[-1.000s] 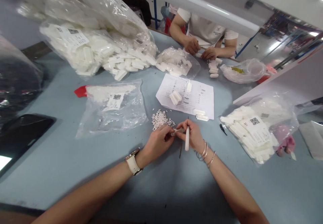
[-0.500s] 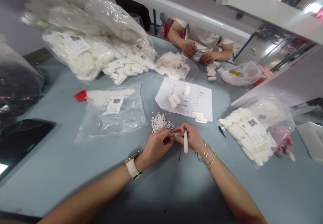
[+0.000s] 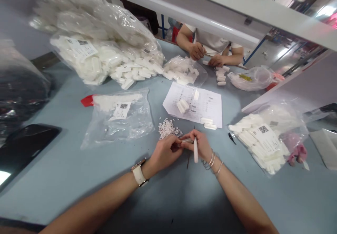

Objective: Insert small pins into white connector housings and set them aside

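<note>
My left hand, a watch on its wrist, pinches one end of a small whitish plastic piece. My right hand has its fingers closed at the other end of that piece. A white, rounded, elongated part sticks down from the right hand, held among its fingers; its kind is not clear. A thin dark stick-like thing shows below the hands, partly hidden. Just beyond the left hand lies a heap of tiny white pegs.
A printed sheet bears several white plastic pieces. Clear bags of white parts lie left, right and back left. A black tablet-like object lies at left. Opposite, a co-worker's hands handle similar parts.
The view has shifted slightly. Both hands keep their hold on the plastic piece; the white elongated part in the right hand has tilted a little and sits slightly lower.
</note>
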`<state>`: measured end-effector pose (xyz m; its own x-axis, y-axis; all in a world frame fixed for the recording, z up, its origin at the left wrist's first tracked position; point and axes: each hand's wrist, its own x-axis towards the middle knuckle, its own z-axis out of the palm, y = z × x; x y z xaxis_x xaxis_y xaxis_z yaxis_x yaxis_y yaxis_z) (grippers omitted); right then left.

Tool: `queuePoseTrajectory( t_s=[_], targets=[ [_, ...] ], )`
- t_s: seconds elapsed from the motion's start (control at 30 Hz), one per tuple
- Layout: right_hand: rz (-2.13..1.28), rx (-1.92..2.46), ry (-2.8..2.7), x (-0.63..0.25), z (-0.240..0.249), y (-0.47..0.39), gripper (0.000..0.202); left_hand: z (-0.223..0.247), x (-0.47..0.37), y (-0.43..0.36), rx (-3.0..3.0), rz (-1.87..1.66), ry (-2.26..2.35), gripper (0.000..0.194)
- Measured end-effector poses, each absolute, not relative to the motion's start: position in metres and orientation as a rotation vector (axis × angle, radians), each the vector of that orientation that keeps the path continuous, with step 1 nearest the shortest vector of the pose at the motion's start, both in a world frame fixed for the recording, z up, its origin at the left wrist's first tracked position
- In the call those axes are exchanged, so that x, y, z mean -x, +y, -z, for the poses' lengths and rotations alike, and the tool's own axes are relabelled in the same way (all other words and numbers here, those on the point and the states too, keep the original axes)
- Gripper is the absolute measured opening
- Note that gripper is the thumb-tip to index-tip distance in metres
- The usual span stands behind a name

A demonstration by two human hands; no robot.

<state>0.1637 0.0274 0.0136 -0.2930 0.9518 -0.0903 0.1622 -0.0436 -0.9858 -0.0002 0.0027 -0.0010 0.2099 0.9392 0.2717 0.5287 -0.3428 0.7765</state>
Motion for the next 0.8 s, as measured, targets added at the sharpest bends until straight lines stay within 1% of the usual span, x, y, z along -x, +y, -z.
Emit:
queuePoseTrajectory(
  t_s=[0.1,0.17,0.23,0.33,0.43,0.53,0.7,0.8],
  targets=[
    [-1.376,1.2,-1.452,-0.167,-0.013,0.031,0.046,-0.004,0.0,-0.002,-2.104,-0.965,1.319,0.006],
    [-1.272,1.255,-1.384,-0.167,-0.01,0.033,0.042,-0.008,-0.001,-0.007,-2.285,-0.887,1.117,0.003],
    [-1.141,1.312,-1.383,-0.166,-0.006,0.034,0.038,-0.01,-0.001,-0.01,-2.451,-0.819,0.857,0.007],
    [-0.975,1.331,-1.565,-0.163,-0.002,0.034,0.032,-0.012,-0.002,-0.012,-2.561,-0.725,0.65,0.009],
    [-0.914,1.257,-1.814,-0.161,-0.002,0.033,0.032,-0.014,-0.003,-0.012,-2.563,-0.673,0.647,0.009],
    [-0.892,1.223,-1.969,-0.159,-0.004,0.033,0.033,-0.016,-0.003,-0.012,-2.526,-0.708,0.644,0.011],
    [-0.833,1.327,-1.974,-0.158,-0.006,0.037,0.033,-0.016,0.0,-0.011,-2.353,-0.813,0.719,0.011],
    [-0.856,1.331,-1.963,-0.157,-0.006,0.039,0.034,-0.015,0.0,-0.01,-2.221,-0.879,0.787,0.009]
  ],
)
